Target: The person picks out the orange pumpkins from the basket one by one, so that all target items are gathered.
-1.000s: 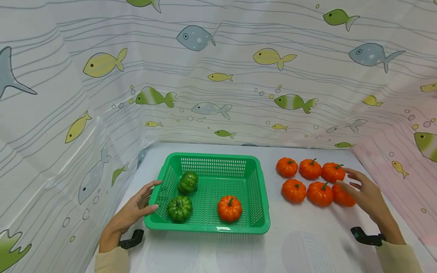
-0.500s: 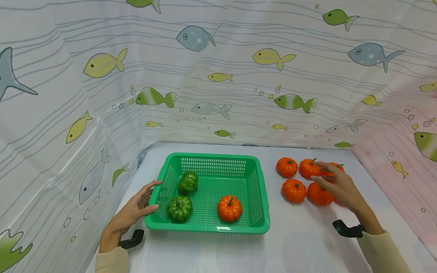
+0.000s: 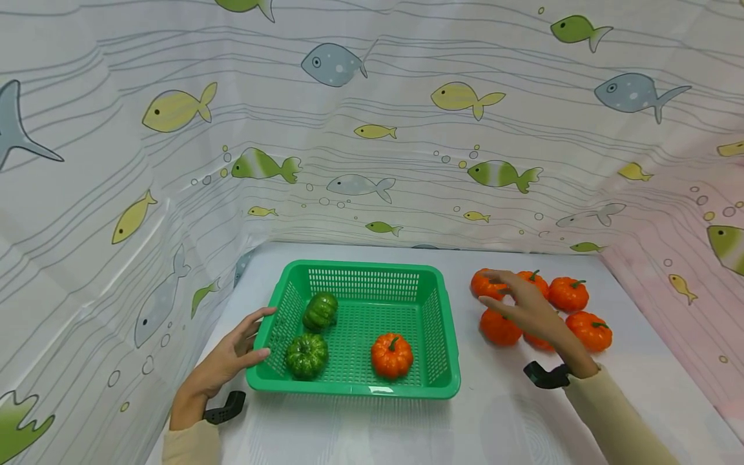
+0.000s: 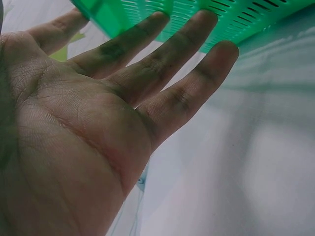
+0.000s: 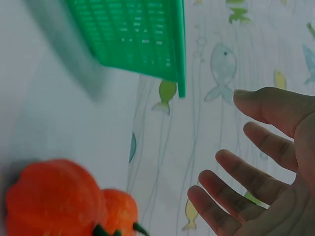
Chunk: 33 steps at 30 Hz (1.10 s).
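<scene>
A green slotted basket [image 3: 314, 387] holds two green pumpkins, one at the back [image 3: 320, 312] and one at the front left [image 3: 306, 356], plus an orange pumpkin [image 3: 392, 356] at the front right. At the basket's left side is my left hand [image 3: 228, 352]; in the left wrist view its extended fingertips [image 4: 225, 49] lie against the slotted wall [image 4: 246, 14]. My right hand [image 3: 531, 316] hovers with spread fingers over several orange pumpkins [image 3: 568, 294] in two rows right of the basket, partly hiding some. Nothing is in it. The right wrist view shows an orange pumpkin [image 5: 54, 199] below it.
The white table [image 3: 488, 413] carries the basket and the loose pumpkins. A curtain [image 3: 407, 161] printed with fish surrounds it at the back and sides. Each wrist wears a black device, such as the one on the right wrist [image 3: 545, 376].
My right hand has swept left above the orange pumpkins, from the right end of the rows to the left end. The left hand, basket and pumpkins have stayed put.
</scene>
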### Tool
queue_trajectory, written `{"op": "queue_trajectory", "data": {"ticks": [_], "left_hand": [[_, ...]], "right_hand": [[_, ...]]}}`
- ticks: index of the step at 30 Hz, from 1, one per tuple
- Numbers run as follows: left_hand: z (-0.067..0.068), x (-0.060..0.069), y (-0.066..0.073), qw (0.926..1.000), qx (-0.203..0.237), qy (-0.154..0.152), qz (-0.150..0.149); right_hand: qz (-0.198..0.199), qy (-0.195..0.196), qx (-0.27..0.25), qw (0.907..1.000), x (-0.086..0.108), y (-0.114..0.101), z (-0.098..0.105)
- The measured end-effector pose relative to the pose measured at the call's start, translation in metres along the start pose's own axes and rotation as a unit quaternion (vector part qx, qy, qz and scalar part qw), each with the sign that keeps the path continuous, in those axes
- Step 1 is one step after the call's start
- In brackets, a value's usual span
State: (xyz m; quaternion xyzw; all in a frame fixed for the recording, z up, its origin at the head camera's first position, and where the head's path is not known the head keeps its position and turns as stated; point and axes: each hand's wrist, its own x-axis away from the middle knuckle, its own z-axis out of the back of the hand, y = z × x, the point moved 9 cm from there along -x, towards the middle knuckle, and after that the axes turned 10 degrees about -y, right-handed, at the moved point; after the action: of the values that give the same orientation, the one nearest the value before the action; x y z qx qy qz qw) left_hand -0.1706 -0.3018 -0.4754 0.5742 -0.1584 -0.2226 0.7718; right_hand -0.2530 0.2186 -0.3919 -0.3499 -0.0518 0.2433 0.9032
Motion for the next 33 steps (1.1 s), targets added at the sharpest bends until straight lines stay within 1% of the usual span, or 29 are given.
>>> {"op": "queue_trajectory", "data": {"ticks": [6, 11, 16, 20, 24, 28, 33], "left_hand": [[-0.001, -0.001, 0.0, 1.0, 0.006, -0.006, -0.002], [-0.002, 0.0, -0.001, 0.9999, 0.008, -0.008, -0.002], [-0.002, 0.0, -0.002, 1.0, 0.005, -0.006, -0.002], [-0.001, 0.001, -0.001, 1.0, 0.002, -0.004, -0.003], [-0.002, 0.001, 0.0, 1.0, 0.003, -0.003, -0.001], [-0.002, 0.001, 0.001, 1.0, 0.005, -0.005, -0.003], [-0.002, 0.0, 0.001, 1.0, 0.004, -0.005, -0.005]], "right_hand": [[0.048, -0.023, -0.006, 0.9985, -0.02, -0.026, -0.017], [0.085, -0.043, -0.007, 0.9954, -0.031, -0.047, -0.031], [0.109, -0.058, 0.007, 0.9923, -0.039, -0.064, -0.046], [0.126, -0.081, -0.001, 0.9887, -0.045, -0.077, -0.057], [0.133, -0.107, -0.006, 0.9853, -0.052, -0.088, -0.068], [0.149, -0.135, 0.0, 0.9795, -0.059, -0.102, -0.08], [0.175, -0.177, 0.015, 0.9683, -0.066, -0.118, -0.099]]}}
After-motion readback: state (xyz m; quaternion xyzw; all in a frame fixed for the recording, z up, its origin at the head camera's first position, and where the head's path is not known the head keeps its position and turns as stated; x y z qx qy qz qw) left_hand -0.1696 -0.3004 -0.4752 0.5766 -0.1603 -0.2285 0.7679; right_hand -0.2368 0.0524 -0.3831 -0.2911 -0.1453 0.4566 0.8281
